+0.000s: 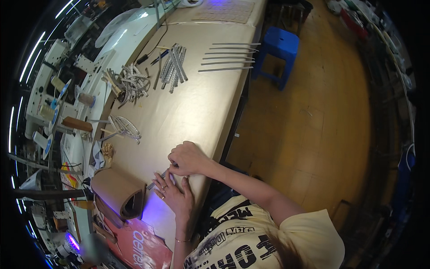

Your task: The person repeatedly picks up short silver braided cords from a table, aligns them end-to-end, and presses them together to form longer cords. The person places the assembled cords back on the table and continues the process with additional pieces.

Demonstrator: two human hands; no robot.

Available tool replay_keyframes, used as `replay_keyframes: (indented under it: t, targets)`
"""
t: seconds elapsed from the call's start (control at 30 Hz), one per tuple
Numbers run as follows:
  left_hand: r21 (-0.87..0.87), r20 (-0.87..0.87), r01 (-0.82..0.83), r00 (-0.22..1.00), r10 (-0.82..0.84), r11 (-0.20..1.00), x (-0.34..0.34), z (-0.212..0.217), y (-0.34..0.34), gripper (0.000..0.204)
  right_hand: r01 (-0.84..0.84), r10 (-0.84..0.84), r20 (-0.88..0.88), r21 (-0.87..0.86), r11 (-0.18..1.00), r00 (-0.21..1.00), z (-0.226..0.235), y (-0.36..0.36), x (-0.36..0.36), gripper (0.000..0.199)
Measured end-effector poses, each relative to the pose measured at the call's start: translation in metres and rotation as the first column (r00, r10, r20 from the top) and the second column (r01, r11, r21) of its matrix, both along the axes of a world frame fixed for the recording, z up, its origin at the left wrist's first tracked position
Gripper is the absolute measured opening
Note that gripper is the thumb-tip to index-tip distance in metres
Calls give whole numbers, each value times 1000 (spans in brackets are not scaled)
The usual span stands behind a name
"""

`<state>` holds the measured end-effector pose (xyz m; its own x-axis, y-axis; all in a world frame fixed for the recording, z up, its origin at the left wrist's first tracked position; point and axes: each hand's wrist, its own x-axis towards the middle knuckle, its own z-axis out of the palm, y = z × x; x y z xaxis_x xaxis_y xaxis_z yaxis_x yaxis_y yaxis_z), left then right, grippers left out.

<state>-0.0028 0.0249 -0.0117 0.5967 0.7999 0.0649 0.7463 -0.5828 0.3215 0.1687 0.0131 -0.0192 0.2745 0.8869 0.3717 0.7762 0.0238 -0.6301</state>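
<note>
My left hand (176,196) lies flat on the table with its fingers stretched out over a narrow grey strip (151,186), holding it down. Most of that strip is hidden under the fingers. Just beyond it, my right hand (188,158) is closed in a fist, its thumb side against the strip's far end. Whatever sits inside the right fist cannot be made out. Farther up the table are a pile of flat grey strips (174,68) and a tangle of grey, patterned straps (134,83). A smaller looped bundle of straps (125,127) rests nearer to me.
Several grey strips (226,63) lie in a row at the table's right edge, some overhanging it. A blue stool (278,47) stands beyond that edge. A brown rolled pad (117,190) and a red sheet (143,246) are near my left arm. Sewing machines (47,80) line the left side.
</note>
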Motion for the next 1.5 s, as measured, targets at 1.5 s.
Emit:
replay_keyframes:
  t: [1.5]
  targets:
    - [141,228,382,885,-406,913,-169,-19,29,64,208,-251,-165,-238,949,954,-4,-13,-14,28]
